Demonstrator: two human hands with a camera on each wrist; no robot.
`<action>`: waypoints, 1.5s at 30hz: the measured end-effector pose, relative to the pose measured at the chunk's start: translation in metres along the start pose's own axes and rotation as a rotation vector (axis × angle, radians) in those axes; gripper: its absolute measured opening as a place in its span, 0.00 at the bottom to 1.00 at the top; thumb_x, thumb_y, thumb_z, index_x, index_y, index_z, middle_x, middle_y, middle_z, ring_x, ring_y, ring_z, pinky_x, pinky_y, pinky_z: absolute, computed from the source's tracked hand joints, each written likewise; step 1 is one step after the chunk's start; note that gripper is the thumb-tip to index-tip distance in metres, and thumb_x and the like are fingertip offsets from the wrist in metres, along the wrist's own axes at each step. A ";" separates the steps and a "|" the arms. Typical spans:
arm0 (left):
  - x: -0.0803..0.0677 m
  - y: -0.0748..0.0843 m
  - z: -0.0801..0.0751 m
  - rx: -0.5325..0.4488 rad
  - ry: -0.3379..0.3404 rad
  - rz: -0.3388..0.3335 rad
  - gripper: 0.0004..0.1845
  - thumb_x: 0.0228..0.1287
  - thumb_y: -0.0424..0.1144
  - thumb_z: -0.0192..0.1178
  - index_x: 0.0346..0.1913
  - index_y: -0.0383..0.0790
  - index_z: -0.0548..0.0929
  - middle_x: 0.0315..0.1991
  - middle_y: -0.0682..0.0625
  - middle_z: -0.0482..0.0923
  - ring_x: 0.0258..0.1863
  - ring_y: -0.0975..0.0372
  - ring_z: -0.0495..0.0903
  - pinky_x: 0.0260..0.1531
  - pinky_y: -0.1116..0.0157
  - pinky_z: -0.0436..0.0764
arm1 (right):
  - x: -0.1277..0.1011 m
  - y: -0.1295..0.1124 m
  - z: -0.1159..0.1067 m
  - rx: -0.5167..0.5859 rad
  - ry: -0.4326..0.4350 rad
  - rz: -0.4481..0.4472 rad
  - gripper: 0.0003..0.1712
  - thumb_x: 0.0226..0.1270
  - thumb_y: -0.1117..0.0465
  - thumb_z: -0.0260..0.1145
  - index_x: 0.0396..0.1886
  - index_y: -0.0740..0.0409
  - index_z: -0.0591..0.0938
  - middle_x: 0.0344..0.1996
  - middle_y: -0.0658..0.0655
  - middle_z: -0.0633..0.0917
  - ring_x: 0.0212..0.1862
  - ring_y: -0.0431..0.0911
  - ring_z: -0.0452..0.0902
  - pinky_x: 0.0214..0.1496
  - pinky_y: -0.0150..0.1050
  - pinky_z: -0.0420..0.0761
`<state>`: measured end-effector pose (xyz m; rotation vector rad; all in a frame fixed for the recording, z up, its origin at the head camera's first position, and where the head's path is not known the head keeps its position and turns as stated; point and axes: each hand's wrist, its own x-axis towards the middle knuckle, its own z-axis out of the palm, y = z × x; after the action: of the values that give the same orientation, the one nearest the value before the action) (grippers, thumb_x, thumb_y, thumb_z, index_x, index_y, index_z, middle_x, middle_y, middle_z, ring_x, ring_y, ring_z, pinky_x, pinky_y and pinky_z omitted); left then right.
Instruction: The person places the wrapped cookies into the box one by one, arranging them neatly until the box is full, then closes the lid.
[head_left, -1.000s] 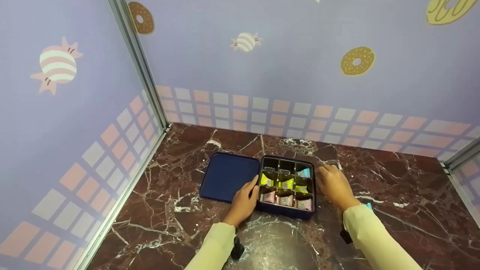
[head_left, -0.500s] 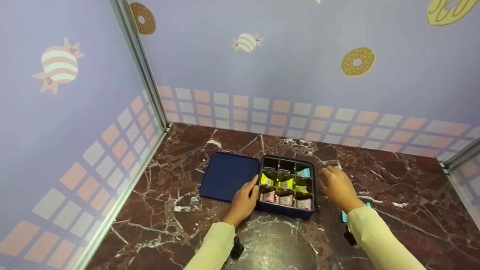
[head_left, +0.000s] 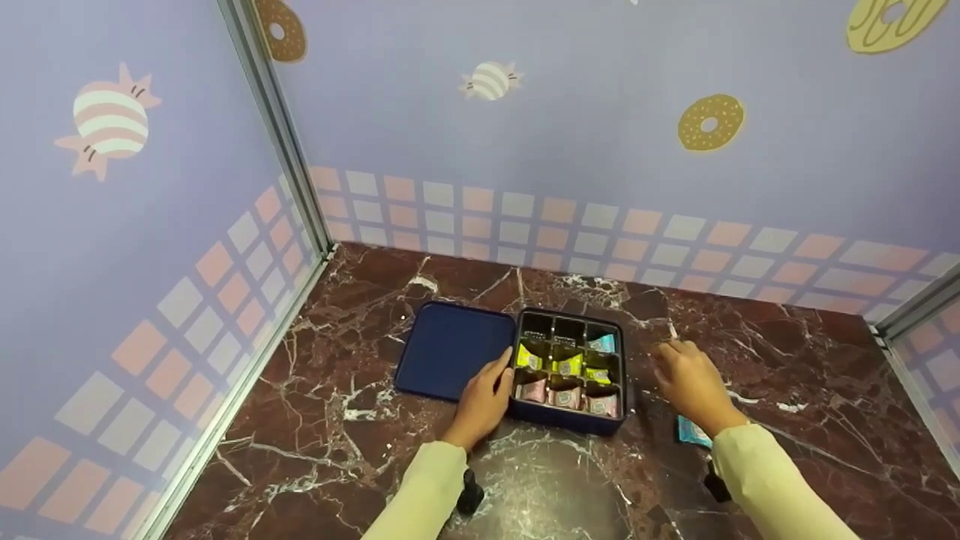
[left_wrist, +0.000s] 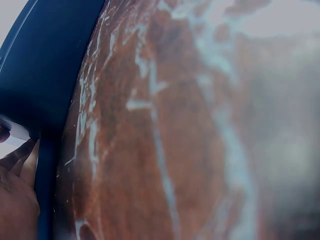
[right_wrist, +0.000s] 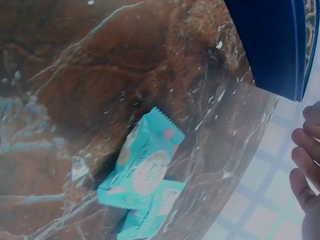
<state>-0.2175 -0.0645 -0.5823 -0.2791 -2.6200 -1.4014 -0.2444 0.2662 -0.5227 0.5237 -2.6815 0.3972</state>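
Observation:
A dark blue box (head_left: 568, 421) with a gridded insert stands on the marble table. Its front row holds pink wrapped candies (head_left: 564, 397), its middle row yellow-green candies (head_left: 568, 365). One blue candy (head_left: 602, 343) lies in the back right compartment. My left hand (head_left: 481, 405) touches the box's left side with extended fingers, next to the flat blue lid (head_left: 455, 350). To the right of the box hovers my right hand (head_left: 696, 384), fingers loosely bent, nothing visible in them. Below its wrist lie two overlapping blue candy packets (right_wrist: 145, 167), partly hidden by the arm in the head view.
Dark red marble tabletop (head_left: 322, 360) surrounds the box. A patterned lilac wall (head_left: 585, 150) closes off the back, and another panel (head_left: 172, 225) stands along the left side with a metal post (head_left: 289, 142) at the corner.
My right hand has drawn away from the box to the right, and more of the blue packets shows beside its wrist. The left hand stays against the box.

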 end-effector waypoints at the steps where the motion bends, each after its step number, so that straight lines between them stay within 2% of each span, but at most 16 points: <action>1: 0.000 0.000 0.000 0.000 0.001 -0.001 0.24 0.76 0.45 0.46 0.72 0.45 0.67 0.63 0.45 0.75 0.62 0.52 0.75 0.62 0.53 0.73 | -0.001 0.001 0.000 -0.002 -0.003 0.001 0.10 0.50 0.70 0.72 0.34 0.62 0.83 0.32 0.60 0.83 0.37 0.57 0.76 0.41 0.53 0.78; 16: -0.002 -0.002 -0.002 -0.005 -0.008 -0.008 0.24 0.77 0.46 0.45 0.72 0.47 0.66 0.63 0.45 0.75 0.62 0.52 0.75 0.62 0.52 0.74 | -0.016 0.008 -0.009 -0.003 -0.078 0.049 0.07 0.56 0.66 0.69 0.36 0.61 0.82 0.32 0.58 0.82 0.36 0.55 0.76 0.38 0.53 0.77; 24: 0.001 0.000 -0.003 -0.007 -0.027 -0.033 0.25 0.77 0.46 0.45 0.73 0.46 0.64 0.64 0.45 0.74 0.63 0.52 0.74 0.62 0.51 0.73 | -0.021 0.013 -0.016 0.004 -0.062 0.056 0.07 0.54 0.67 0.71 0.33 0.60 0.82 0.30 0.56 0.81 0.34 0.53 0.75 0.36 0.51 0.77; 35: -0.001 0.000 0.000 -0.020 -0.024 -0.023 0.25 0.77 0.47 0.44 0.73 0.46 0.65 0.64 0.45 0.74 0.63 0.52 0.74 0.62 0.52 0.73 | -0.047 0.026 -0.022 0.024 -0.186 0.132 0.11 0.60 0.63 0.69 0.42 0.60 0.83 0.39 0.61 0.84 0.41 0.57 0.77 0.40 0.55 0.78; 39: -0.001 -0.001 0.000 -0.019 -0.028 -0.016 0.25 0.77 0.47 0.44 0.73 0.46 0.65 0.64 0.45 0.74 0.63 0.52 0.74 0.62 0.52 0.73 | -0.053 0.030 -0.024 0.006 -0.243 0.162 0.16 0.62 0.61 0.68 0.48 0.63 0.81 0.45 0.68 0.82 0.46 0.64 0.77 0.46 0.61 0.77; 43: -0.001 -0.001 -0.001 -0.024 -0.034 -0.025 0.25 0.77 0.48 0.44 0.73 0.47 0.64 0.65 0.45 0.73 0.64 0.52 0.74 0.63 0.51 0.73 | -0.056 0.031 -0.026 0.029 -0.344 0.203 0.21 0.65 0.54 0.66 0.51 0.63 0.80 0.53 0.73 0.78 0.56 0.72 0.72 0.53 0.68 0.72; 45: -0.001 -0.001 -0.002 -0.023 -0.037 -0.031 0.25 0.77 0.48 0.44 0.73 0.47 0.64 0.65 0.45 0.73 0.64 0.52 0.74 0.63 0.51 0.73 | -0.057 0.032 -0.027 0.053 -0.401 0.230 0.27 0.66 0.48 0.65 0.55 0.63 0.78 0.57 0.75 0.75 0.60 0.74 0.67 0.56 0.70 0.69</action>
<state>-0.2163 -0.0668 -0.5820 -0.2710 -2.6502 -1.4511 -0.1998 0.3209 -0.5289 0.3371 -3.1412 0.4708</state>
